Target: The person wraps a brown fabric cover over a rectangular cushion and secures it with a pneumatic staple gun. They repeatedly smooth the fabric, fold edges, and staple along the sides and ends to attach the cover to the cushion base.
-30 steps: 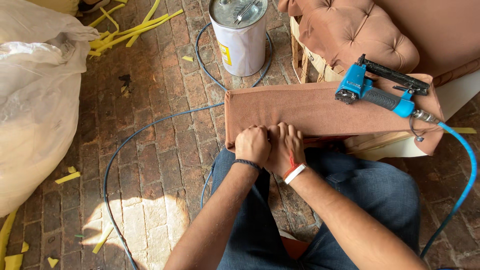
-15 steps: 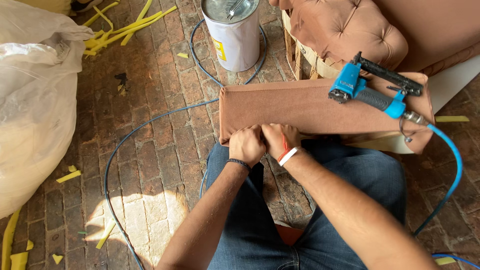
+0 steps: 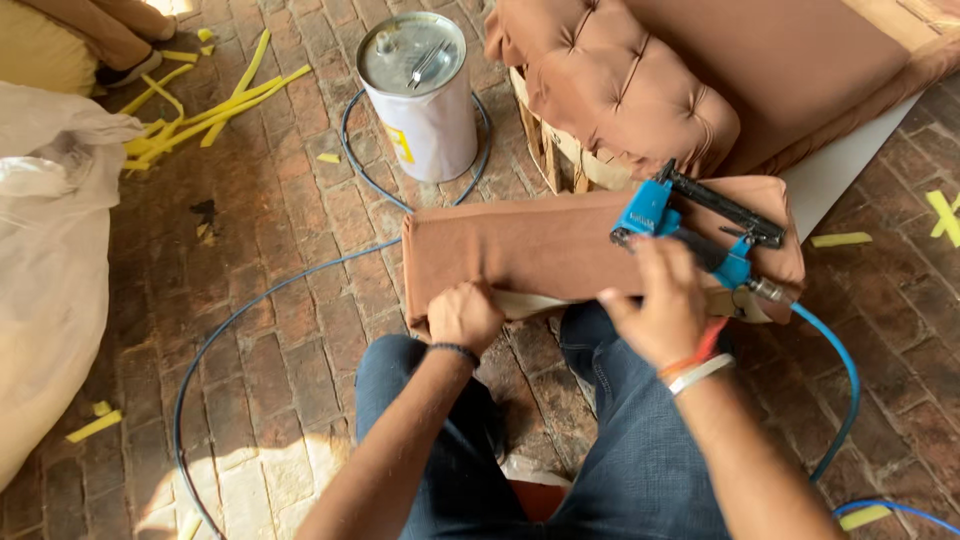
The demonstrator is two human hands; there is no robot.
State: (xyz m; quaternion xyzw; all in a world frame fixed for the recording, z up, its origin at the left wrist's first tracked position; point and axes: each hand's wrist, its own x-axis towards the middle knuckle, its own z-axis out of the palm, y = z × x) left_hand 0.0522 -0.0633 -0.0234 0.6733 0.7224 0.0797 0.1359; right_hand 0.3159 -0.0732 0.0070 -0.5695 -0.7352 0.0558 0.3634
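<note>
A long cushion panel covered in brown fabric (image 3: 520, 245) lies across my knees. My left hand (image 3: 464, 315) is closed on the fabric at its near edge, left of centre. My right hand (image 3: 655, 305) is lifted with fingers spread, just short of the blue pneumatic staple gun (image 3: 690, 225) that rests on the panel's right part. The fingers are close to the gun's handle, and I cannot tell if they touch it. A blue air hose (image 3: 835, 400) runs from the gun down to the right.
A white metal can (image 3: 420, 95) stands on the brick floor beyond the panel, ringed by thin blue hose. A tufted brown seat (image 3: 620, 85) sits at the upper right. Yellow foam strips (image 3: 190, 110) lie at the upper left, a large pale bag (image 3: 45, 270) at left.
My right hand has left the fabric edge beside my left hand and moved right and up toward the staple gun. My left hand stays on the fabric.
</note>
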